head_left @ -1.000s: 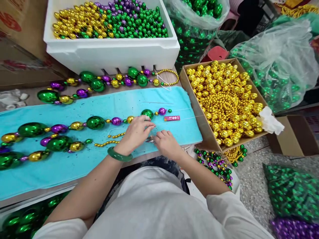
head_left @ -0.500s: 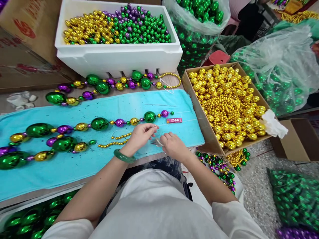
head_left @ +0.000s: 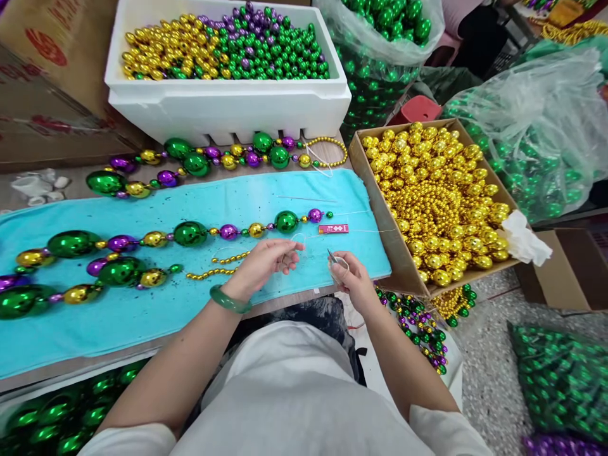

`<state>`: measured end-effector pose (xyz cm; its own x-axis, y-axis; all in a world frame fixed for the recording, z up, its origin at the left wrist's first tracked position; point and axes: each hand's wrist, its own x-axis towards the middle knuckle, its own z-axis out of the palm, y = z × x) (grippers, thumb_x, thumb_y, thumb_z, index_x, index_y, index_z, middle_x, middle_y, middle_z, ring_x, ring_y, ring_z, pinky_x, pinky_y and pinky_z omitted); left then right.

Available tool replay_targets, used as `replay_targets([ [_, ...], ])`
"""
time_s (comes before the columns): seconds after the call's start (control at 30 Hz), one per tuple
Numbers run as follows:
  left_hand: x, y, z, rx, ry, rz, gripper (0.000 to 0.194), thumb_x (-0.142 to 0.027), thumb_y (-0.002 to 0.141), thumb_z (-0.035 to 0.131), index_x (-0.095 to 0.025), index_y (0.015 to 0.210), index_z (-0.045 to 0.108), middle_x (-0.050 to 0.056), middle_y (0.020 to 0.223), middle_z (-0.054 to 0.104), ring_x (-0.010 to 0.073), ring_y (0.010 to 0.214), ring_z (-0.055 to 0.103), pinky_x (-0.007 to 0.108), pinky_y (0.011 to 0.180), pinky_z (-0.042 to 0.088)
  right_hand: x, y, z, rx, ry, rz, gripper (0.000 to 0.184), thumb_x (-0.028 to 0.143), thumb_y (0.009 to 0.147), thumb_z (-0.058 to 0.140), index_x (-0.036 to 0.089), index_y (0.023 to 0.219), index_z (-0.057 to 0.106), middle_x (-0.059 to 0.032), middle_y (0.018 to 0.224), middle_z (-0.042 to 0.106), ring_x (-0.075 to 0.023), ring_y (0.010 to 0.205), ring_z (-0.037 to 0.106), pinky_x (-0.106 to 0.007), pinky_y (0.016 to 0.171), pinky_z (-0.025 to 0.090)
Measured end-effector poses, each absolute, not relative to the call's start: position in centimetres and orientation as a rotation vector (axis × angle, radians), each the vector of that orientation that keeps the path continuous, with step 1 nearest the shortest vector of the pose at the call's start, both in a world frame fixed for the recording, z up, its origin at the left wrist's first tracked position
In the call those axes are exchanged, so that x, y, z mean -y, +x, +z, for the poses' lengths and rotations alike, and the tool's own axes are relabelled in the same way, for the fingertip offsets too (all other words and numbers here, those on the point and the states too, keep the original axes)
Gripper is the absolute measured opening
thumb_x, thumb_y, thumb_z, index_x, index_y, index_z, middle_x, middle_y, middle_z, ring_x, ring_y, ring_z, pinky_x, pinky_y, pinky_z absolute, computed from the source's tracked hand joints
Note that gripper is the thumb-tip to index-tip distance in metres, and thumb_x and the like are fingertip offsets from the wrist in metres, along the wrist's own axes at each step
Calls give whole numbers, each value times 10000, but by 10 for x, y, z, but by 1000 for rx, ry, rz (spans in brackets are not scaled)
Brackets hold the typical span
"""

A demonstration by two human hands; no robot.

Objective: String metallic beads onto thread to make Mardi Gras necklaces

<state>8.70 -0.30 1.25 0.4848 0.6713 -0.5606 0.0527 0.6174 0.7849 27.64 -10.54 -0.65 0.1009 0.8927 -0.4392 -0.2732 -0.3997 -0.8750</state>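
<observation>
Small scissors (head_left: 332,256) with pale handles sit in my right hand (head_left: 355,278), blades pointing up and left over the towel's front edge. My left hand (head_left: 270,261) wears a green bangle (head_left: 230,300) and hovers beside them, its fingers loosely curled and apart. A thin clear thread (head_left: 363,230) curls near the left fingertips and runs right toward the carton. Two short strands of gold beads (head_left: 211,273) reach under the left hand. Beyond it lies a long strand of large green, purple and gold beads, with a green oval bead (head_left: 190,233) in it.
A blue towel (head_left: 118,335) covers the table. On it are a red packet (head_left: 333,229) and a needle-like wire (head_left: 306,199). Behind stand a finished-looking bead strand (head_left: 196,164) and a white foam box (head_left: 228,101) of beads. A carton (head_left: 365,158) of gold beads stands right.
My right hand has moved right, away from the left, carrying the scissors. My left fingers have loosened from a pinch at the thread, which now curls beside them. The view has shifted slightly.
</observation>
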Motion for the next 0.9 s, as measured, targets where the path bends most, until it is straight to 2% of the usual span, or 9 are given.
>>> replay_targets([
  [0.1,4,85,12,-988,796,434,411,-498,738,644,-115,863,721,53,688,639,131,597,574,243,499,423,102,272,-6,619,-1386,1492,411,540,702,723,208,724,482,71,556,341,-67,475,277,-217,436,184],
  [0.17,6,85,11,-1020,845,440,410,-497,739,649,-118,880,719,24,620,598,116,543,541,232,470,397,100,270,-9,596,-1399,1477,442,567,703,717,202,666,470,67,527,340,-68,470,287,-216,432,179],
  [0.3,10,89,9,-1166,1039,434,438,-527,733,668,-134,918,719,-52,445,441,87,411,429,208,405,297,99,267,-15,505,-1432,1505,445,607,728,658,170,812,658,19,564,480,-85,478,356,-220,417,183],
  [0.37,11,91,7,-1214,1096,434,453,-543,711,676,-141,917,715,-42,468,484,93,413,452,208,395,293,99,266,-15,459,-1428,1533,456,587,721,669,161,879,704,12,571,499,-84,474,364,-219,410,182],
  [0.5,13,92,5,-1239,1151,454,468,-552,697,679,-149,932,705,-21,553,562,104,450,504,211,396,330,99,264,-13,318,-1342,1747,444,553,692,722,147,872,715,28,545,483,-51,424,321,-200,385,136],
  [0.67,17,89,1,-1220,1295,451,388,-500,771,621,-162,942,707,-24,557,559,117,479,531,220,433,379,94,256,-12,110,-1179,2037,422,540,772,680,126,854,682,48,531,485,-15,358,310,-166,353,77],
  [0.8,20,86,-2,-1209,1403,442,332,-456,828,567,-183,951,711,-18,623,605,110,497,538,222,476,406,90,251,-16,19,-1100,2019,376,505,823,658,130,836,656,63,511,468,-8,339,295,-154,335,87],
  [0.9,22,83,-4,-1213,1462,393,342,-470,841,551,-189,947,716,-18,595,594,128,508,554,231,489,410,88,249,-20,9,-1086,1986,363,494,820,668,132,840,650,66,503,472,-10,338,285,-154,327,108],
])
